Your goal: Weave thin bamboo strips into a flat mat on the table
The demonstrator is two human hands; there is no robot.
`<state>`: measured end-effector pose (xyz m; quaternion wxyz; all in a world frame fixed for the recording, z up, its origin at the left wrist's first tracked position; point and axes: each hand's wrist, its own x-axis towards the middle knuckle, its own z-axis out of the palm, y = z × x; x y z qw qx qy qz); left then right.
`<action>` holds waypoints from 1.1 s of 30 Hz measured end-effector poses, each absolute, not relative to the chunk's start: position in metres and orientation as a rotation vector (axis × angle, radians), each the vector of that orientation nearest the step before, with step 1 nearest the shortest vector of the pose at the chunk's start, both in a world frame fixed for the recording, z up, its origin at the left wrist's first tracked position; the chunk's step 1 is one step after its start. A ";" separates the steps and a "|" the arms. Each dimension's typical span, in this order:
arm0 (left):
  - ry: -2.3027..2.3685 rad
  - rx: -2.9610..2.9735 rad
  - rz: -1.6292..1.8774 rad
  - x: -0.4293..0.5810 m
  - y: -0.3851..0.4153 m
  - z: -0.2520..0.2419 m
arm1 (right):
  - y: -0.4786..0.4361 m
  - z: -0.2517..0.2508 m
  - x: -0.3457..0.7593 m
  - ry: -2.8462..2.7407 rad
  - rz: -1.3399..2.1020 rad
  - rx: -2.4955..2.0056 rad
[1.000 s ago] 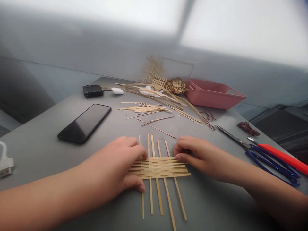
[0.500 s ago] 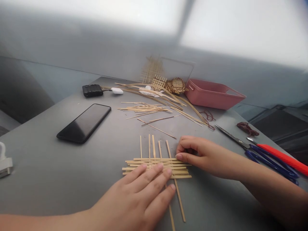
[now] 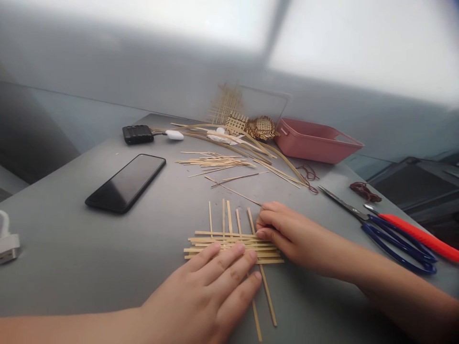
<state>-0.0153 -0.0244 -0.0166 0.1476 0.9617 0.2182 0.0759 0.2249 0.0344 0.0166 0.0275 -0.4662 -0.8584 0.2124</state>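
A partly woven lattice of thin bamboo strips (image 3: 201,250) lies on the grey table, crosswise strips over and under several upright ones. My left hand (image 3: 211,282) rests flat on its lower middle, fingers stretched out and covering part of the weave. At the top right edge, my right hand (image 3: 283,231) is closed, thumb and fingers pinching the right end of the uppermost crosswise bamboo strip (image 3: 218,234). That strip lies slightly slanted, a little apart from the row below at its left end. The pinched tip is hidden by the fingers.
Loose thin sticks (image 3: 215,162) lie beyond the lattice. A black phone (image 3: 127,184) is at left, near a power bank (image 3: 137,134). Scissors (image 3: 362,215) and a red-handled tool (image 3: 416,234) lie at right. Behind stand a pink basket (image 3: 315,143) and small woven pieces (image 3: 263,128).
My right hand has shifted slightly left, and the top strip's left end has moved left and up, away from the row below. My left hand stays pressed on the weave.
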 end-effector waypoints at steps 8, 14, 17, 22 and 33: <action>0.647 2.757 0.268 -0.016 -0.026 -0.015 | 0.043 0.020 0.224 -2.672 0.652 -1.292; 0.628 2.809 0.278 -0.017 -0.025 -0.012 | 0.037 0.019 0.217 -2.514 0.728 -1.232; 0.665 2.803 0.210 -0.014 -0.026 -0.011 | 0.034 0.012 0.214 -2.516 0.725 -1.124; 0.734 2.664 0.284 -0.008 -0.021 -0.002 | 0.032 0.006 0.214 -2.510 0.765 -1.053; 1.072 2.470 0.431 -0.023 0.017 0.008 | 0.028 0.005 0.210 -2.507 0.749 -1.088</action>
